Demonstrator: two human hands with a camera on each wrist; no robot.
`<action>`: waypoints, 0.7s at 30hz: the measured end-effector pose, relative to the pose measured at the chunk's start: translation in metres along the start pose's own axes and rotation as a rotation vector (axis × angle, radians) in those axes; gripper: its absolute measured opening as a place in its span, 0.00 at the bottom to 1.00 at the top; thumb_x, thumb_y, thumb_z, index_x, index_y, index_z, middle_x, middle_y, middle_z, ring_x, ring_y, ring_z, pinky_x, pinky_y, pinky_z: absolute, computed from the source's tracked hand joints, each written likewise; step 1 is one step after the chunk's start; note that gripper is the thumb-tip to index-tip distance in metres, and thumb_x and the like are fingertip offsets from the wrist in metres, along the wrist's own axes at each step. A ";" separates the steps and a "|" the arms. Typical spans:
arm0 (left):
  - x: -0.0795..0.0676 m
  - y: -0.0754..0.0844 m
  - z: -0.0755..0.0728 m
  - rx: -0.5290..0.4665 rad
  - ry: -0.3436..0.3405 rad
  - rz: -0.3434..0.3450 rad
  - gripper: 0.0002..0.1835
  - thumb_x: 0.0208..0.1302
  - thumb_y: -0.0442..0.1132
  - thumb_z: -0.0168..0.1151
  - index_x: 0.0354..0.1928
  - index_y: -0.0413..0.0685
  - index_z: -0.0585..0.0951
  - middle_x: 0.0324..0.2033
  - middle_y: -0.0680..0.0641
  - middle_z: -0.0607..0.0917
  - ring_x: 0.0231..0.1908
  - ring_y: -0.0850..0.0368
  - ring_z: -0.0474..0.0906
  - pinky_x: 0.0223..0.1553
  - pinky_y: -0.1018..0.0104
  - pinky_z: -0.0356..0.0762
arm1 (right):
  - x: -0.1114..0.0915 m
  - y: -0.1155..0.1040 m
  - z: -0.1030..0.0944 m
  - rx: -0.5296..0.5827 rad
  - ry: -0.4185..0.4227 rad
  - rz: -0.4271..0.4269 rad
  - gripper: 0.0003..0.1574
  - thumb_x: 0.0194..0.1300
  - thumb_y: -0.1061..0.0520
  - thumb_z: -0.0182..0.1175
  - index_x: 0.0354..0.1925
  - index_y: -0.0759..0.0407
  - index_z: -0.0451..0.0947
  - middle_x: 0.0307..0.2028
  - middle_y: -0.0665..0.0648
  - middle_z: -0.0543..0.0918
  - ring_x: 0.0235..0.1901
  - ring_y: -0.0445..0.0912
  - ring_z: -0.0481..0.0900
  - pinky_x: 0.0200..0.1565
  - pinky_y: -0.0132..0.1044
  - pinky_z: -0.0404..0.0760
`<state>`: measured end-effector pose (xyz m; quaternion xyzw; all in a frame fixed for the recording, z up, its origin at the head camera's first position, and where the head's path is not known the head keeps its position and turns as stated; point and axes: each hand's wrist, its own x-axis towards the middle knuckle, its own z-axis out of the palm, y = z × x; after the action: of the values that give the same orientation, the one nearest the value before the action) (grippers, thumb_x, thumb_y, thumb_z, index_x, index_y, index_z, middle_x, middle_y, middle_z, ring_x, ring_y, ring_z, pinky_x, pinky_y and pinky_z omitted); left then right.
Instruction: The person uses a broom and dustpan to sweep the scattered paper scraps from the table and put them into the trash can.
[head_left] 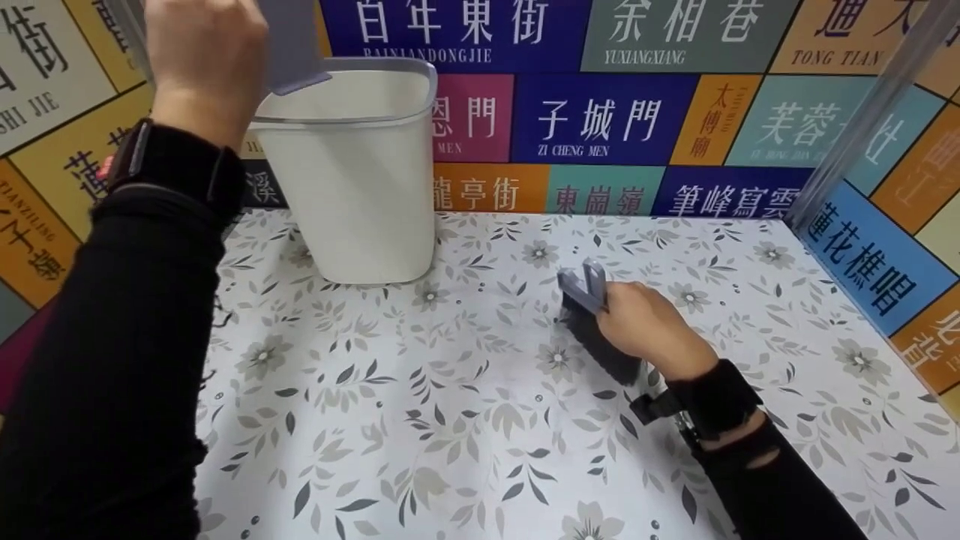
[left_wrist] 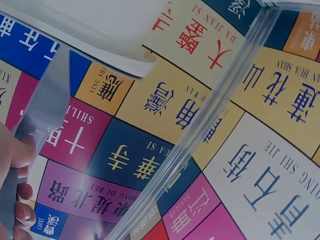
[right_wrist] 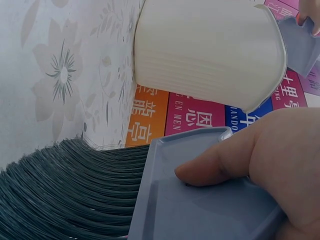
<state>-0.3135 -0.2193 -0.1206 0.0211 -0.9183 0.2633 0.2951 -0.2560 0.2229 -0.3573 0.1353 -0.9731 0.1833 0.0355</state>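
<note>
At the upper left of the head view, my left hand (head_left: 206, 56) grips a grey dustpan (head_left: 291, 41). The pan is tipped steeply, its lower edge at the mouth of a white bin (head_left: 367, 195) with a grey rim. In the left wrist view, curled fingers (left_wrist: 22, 212) wrap the dustpan's handle side. My right hand (head_left: 649, 322) holds a grey hand brush (right_wrist: 200, 205) low over the table, thumb pressed on its flat back. The brush's dark bristles (head_left: 600, 341) point down at the tabletop; whether they touch it I cannot tell.
A tabletop with a floral print (head_left: 465, 375) spreads under both arms. Behind and beside it stand walls of coloured signs (head_left: 600, 120). A clear strip (head_left: 862, 112) runs up the right corner. The bin stands at the table's back left.
</note>
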 end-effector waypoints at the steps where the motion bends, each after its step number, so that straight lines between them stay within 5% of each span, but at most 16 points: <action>1: 0.000 0.000 0.000 -0.012 -0.014 -0.016 0.23 0.59 0.24 0.41 0.54 0.17 0.72 0.50 0.26 0.77 0.42 0.35 0.74 0.36 0.48 0.78 | 0.000 0.000 0.000 0.001 -0.001 0.002 0.09 0.71 0.60 0.56 0.38 0.66 0.79 0.40 0.72 0.87 0.36 0.65 0.86 0.40 0.62 0.83; 3: -0.001 -0.002 0.000 -0.016 -0.043 -0.039 0.28 0.58 0.25 0.42 0.62 0.18 0.70 0.59 0.24 0.75 0.48 0.32 0.74 0.40 0.45 0.78 | 0.000 0.001 0.000 0.000 -0.002 0.004 0.09 0.70 0.60 0.56 0.38 0.66 0.79 0.40 0.72 0.87 0.37 0.65 0.86 0.41 0.63 0.83; 8: -0.003 -0.006 0.000 0.024 -0.100 -0.015 0.28 0.61 0.26 0.43 0.63 0.17 0.67 0.49 0.26 0.75 0.39 0.36 0.70 0.31 0.52 0.71 | 0.002 0.002 0.000 -0.004 -0.005 0.005 0.08 0.69 0.61 0.56 0.37 0.66 0.79 0.39 0.71 0.87 0.36 0.65 0.86 0.41 0.63 0.83; 13: -0.008 -0.005 0.001 -0.177 -0.040 -0.116 0.33 0.72 0.38 0.54 0.73 0.25 0.64 0.57 0.25 0.77 0.40 0.33 0.73 0.35 0.44 0.78 | 0.002 0.001 0.001 0.005 -0.004 -0.001 0.09 0.70 0.60 0.56 0.37 0.65 0.79 0.39 0.71 0.87 0.37 0.65 0.86 0.42 0.64 0.83; 15: -0.011 -0.003 0.000 -0.291 -0.003 -0.174 0.36 0.74 0.42 0.57 0.78 0.32 0.61 0.58 0.26 0.77 0.37 0.34 0.73 0.31 0.45 0.76 | 0.002 0.001 0.001 0.007 -0.005 -0.001 0.09 0.71 0.60 0.56 0.37 0.65 0.79 0.39 0.71 0.87 0.37 0.65 0.86 0.42 0.64 0.83; 17: -0.016 0.000 -0.002 -0.368 0.012 -0.203 0.35 0.76 0.40 0.52 0.79 0.35 0.60 0.48 0.29 0.78 0.30 0.40 0.68 0.24 0.51 0.66 | 0.002 0.001 0.001 0.009 -0.008 0.000 0.09 0.71 0.60 0.56 0.38 0.65 0.80 0.40 0.71 0.87 0.38 0.65 0.86 0.43 0.64 0.83; 21: -0.027 0.009 -0.013 -0.408 -0.085 -0.174 0.31 0.81 0.43 0.43 0.77 0.29 0.61 0.44 0.29 0.76 0.33 0.36 0.72 0.30 0.47 0.73 | 0.001 0.001 0.000 0.011 -0.017 0.009 0.10 0.72 0.59 0.56 0.39 0.65 0.80 0.40 0.70 0.87 0.38 0.64 0.86 0.42 0.63 0.83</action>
<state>-0.2865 -0.2086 -0.1306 0.0513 -0.9589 0.0443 0.2757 -0.2568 0.2235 -0.3573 0.1327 -0.9729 0.1875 0.0257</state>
